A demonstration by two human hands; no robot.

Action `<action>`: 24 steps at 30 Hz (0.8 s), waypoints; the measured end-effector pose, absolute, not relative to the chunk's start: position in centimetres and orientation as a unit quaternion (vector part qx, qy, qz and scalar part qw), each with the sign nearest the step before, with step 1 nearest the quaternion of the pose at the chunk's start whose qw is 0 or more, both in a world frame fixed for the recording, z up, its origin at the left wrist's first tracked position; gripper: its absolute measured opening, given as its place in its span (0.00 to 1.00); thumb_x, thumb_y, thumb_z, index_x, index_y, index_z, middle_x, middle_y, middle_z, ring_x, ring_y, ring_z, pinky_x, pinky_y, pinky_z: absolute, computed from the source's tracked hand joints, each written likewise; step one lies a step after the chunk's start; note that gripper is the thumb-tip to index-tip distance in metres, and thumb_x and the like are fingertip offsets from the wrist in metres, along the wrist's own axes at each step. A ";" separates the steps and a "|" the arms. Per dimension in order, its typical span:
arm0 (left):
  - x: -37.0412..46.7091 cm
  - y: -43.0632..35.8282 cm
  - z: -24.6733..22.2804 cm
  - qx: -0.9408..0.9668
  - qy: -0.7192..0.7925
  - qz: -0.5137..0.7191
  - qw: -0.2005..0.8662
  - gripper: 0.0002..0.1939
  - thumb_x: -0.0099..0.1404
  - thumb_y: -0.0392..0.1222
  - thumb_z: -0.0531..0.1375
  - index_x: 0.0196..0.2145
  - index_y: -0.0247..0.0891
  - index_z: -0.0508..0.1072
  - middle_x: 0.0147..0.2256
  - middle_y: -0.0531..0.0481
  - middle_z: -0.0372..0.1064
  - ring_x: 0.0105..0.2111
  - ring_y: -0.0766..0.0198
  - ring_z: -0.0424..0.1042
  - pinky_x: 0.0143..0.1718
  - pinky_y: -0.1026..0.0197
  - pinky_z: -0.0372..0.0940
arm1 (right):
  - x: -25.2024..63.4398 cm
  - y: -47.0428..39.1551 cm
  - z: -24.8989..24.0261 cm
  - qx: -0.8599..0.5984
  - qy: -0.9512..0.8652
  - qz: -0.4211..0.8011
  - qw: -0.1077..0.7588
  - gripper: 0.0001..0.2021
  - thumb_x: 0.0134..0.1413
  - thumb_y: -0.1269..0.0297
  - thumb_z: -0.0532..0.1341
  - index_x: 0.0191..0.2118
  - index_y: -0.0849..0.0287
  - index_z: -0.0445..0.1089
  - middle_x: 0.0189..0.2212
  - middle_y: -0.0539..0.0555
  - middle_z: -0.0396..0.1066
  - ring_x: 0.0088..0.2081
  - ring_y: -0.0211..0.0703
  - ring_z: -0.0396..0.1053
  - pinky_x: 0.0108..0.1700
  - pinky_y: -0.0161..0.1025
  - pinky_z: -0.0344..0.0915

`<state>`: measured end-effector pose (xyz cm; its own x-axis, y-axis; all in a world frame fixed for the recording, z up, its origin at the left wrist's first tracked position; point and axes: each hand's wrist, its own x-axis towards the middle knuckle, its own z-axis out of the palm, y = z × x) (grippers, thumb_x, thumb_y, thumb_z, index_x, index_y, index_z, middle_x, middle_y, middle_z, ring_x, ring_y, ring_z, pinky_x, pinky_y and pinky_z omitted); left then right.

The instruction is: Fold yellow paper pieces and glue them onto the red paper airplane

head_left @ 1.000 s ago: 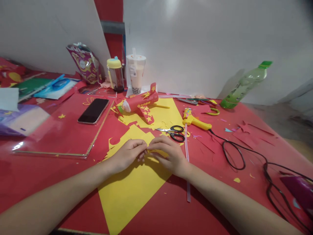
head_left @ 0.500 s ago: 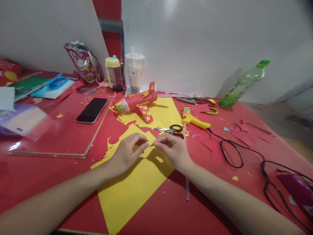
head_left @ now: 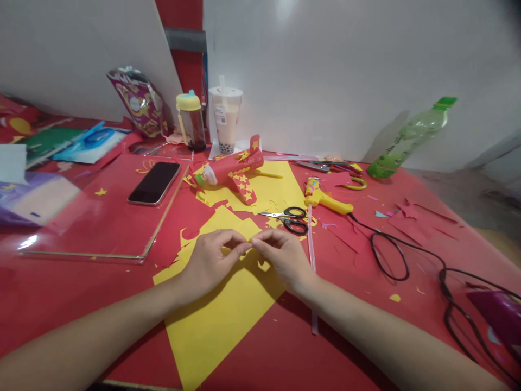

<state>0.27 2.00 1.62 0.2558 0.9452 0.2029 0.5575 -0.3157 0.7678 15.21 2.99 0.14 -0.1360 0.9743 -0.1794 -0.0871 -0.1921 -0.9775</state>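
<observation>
Pinched fingertips of a person's left hand [head_left: 209, 260] and right hand [head_left: 287, 255] all but hide a yellow scrap [head_left: 249, 240], too small to make out, while hands and forearms cover part of the yellow sheet [head_left: 220, 320] below. The right wrist masks a stretch of a clear stick [head_left: 311, 239]. Lettering on a green bottle [head_left: 393, 152], far right, blurs beyond reading, as does small print on a drink cup's label [head_left: 220, 115]. A purple packet [head_left: 494, 312], near right, and a purple-and-white package [head_left: 38, 198], left, run out of view.
</observation>
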 end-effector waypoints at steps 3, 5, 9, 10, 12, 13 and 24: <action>0.3 2.2 1.8 0.705 0.518 0.356 0.330 0.08 0.57 0.42 0.56 0.24 0.36 0.69 0.22 0.52 0.70 0.24 0.66 0.68 0.27 0.66 0.61 | 15.4 3.1 0.0 -0.455 -0.458 0.625 0.439 0.10 0.33 0.60 0.65 0.22 0.61 0.68 0.16 0.46 0.65 0.17 0.29 0.58 0.20 0.31 0.55; 0.3 2.3 1.8 0.687 0.518 0.361 0.361 0.08 0.57 0.41 0.56 0.24 0.36 0.70 0.23 0.52 0.70 0.25 0.66 0.69 0.27 0.66 0.62 | 15.5 3.2 0.0 -0.444 -0.465 0.632 0.433 0.10 0.34 0.61 0.66 0.23 0.61 0.68 0.17 0.46 0.66 0.18 0.29 0.59 0.21 0.31 0.55; 0.2 2.5 1.6 0.675 0.506 0.360 0.399 0.08 0.57 0.40 0.56 0.24 0.36 0.71 0.23 0.52 0.70 0.26 0.66 0.69 0.29 0.65 0.63 | 15.7 3.3 0.2 -0.455 -0.486 0.620 0.415 0.09 0.36 0.61 0.65 0.22 0.61 0.68 0.17 0.47 0.66 0.19 0.31 0.61 0.22 0.31 0.56; 0.2 2.5 1.6 0.674 0.502 0.360 0.405 0.08 0.57 0.40 0.56 0.24 0.35 0.71 0.23 0.52 0.70 0.26 0.66 0.69 0.30 0.65 0.63 | 15.8 3.3 0.2 -0.457 -0.491 0.616 0.412 0.09 0.36 0.62 0.65 0.22 0.61 0.68 0.17 0.47 0.66 0.19 0.31 0.61 0.22 0.31 0.56; 0.2 2.5 1.6 0.673 0.497 0.358 0.415 0.07 0.56 0.40 0.57 0.24 0.35 0.71 0.23 0.52 0.70 0.26 0.66 0.68 0.29 0.65 0.63 | 15.8 3.3 0.3 -0.460 -0.496 0.612 0.410 0.08 0.37 0.62 0.64 0.21 0.62 0.68 0.17 0.47 0.66 0.19 0.31 0.61 0.22 0.31 0.56; 0.2 2.5 1.7 0.674 0.495 0.356 0.417 0.07 0.56 0.40 0.57 0.24 0.35 0.71 0.23 0.52 0.70 0.25 0.66 0.68 0.29 0.65 0.63 | 15.8 3.3 0.3 -0.461 -0.496 0.611 0.410 0.08 0.37 0.62 0.64 0.21 0.62 0.67 0.17 0.47 0.66 0.19 0.31 0.61 0.22 0.31 0.56; 0.3 2.4 1.6 0.726 0.488 0.330 0.354 0.08 0.58 0.38 0.55 0.23 0.35 0.70 0.22 0.53 0.70 0.24 0.67 0.69 0.26 0.67 0.61 | 15.6 2.8 0.4 -0.464 -0.530 0.578 0.412 0.07 0.39 0.63 0.62 0.23 0.60 0.64 0.18 0.47 0.64 0.21 0.33 0.63 0.24 0.33 0.59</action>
<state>0.29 2.38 1.63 0.3048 0.9431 0.1331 0.4749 -0.2716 0.8371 15.60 2.82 0.43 -0.2303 0.9680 -0.0997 0.0170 -0.0984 -0.9950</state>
